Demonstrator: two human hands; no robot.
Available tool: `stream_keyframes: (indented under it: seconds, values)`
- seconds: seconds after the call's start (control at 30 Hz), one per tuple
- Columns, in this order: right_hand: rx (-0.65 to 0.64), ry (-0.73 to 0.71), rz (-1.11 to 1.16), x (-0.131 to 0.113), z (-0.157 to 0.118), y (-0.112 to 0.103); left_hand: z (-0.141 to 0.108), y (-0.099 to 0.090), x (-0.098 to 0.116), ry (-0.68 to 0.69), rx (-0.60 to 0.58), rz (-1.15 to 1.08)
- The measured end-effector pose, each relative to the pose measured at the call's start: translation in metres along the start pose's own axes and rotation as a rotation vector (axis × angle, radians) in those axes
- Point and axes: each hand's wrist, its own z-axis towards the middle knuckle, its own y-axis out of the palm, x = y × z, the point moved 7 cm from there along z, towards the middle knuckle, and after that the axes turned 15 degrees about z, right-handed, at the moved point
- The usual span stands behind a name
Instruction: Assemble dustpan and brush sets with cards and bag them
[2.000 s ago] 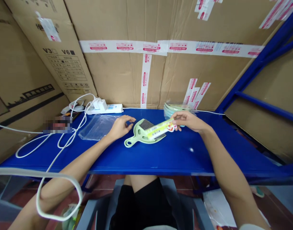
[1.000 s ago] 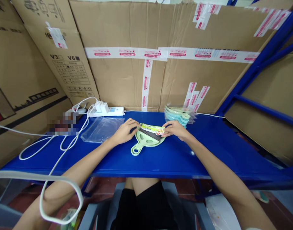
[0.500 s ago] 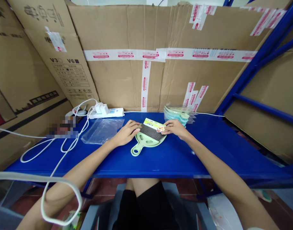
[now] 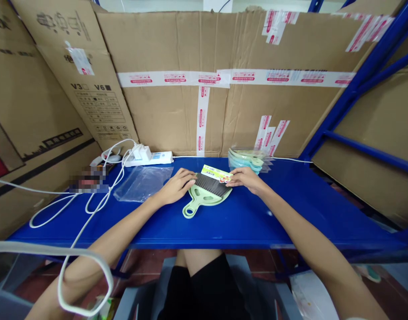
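Observation:
A light green mini dustpan (image 4: 208, 199) lies on the blue table, its looped handle toward me. Nested in it is a matching hand brush (image 4: 212, 186) with dark grey bristles pointing away from me. A yellow, green and white label card (image 4: 216, 173) sits at the bristle end. My left hand (image 4: 179, 184) holds the left edge of the set, its fingers bent over the bristle side. At the right, my right hand (image 4: 243, 179) is closed in a pinch on the card's corner, close to the dustpan's right rim. My fingers cover both rim corners.
Behind my right hand is a stack of bagged green and blue dustpan sets (image 4: 247, 161). A clear plastic bag (image 4: 142, 183) lies left of my left hand. Beyond it are a white power strip (image 4: 150, 158) and loose white cables (image 4: 115, 186). Cardboard walls (image 4: 167, 115) enclose the table.
The label card and my right hand have shifted very slightly right. My left hand and the dustpan set stay nearly in place; the whole view has dipped a little.

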Motion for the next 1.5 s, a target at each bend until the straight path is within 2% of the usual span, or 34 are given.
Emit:
stream_keyframes:
  seconds: [0.17, 0.4, 0.63, 0.9, 1.0, 1.1, 1.3, 1.5]
  values:
    - [0.007, -0.030, -0.017, 0.000, 0.000, 0.001, 0.000, 0.002, 0.000, -0.001, -0.013, 0.002]
    - [0.056, -0.148, -0.079, 0.001, 0.002, -0.004, 0.000, 0.003, 0.001, 0.005, -0.006, -0.005]
    - [0.019, -0.072, -0.077, 0.003, 0.001, 0.000, 0.001, 0.001, 0.002, 0.013, 0.002, -0.018]
    - [0.050, -0.064, -0.050, 0.000, 0.001, -0.002, 0.001, 0.002, -0.004, -0.036, 0.043, -0.118]
    - [0.052, -0.073, -0.046, 0.000, 0.000, -0.001, 0.012, 0.011, -0.025, -0.191, 0.038, -0.266]
    - [0.041, -0.081, -0.055, 0.001, 0.000, 0.000, 0.033, 0.029, -0.049, -0.362, 0.011, -0.411]
    - [0.006, -0.143, -0.127, -0.001, -0.002, 0.005, 0.075, 0.062, -0.069, -0.430, 0.007, -0.524]
    - [0.028, -0.318, -0.347, -0.007, -0.001, 0.003, 0.083, 0.068, -0.074, -0.438, 0.042, -0.565]
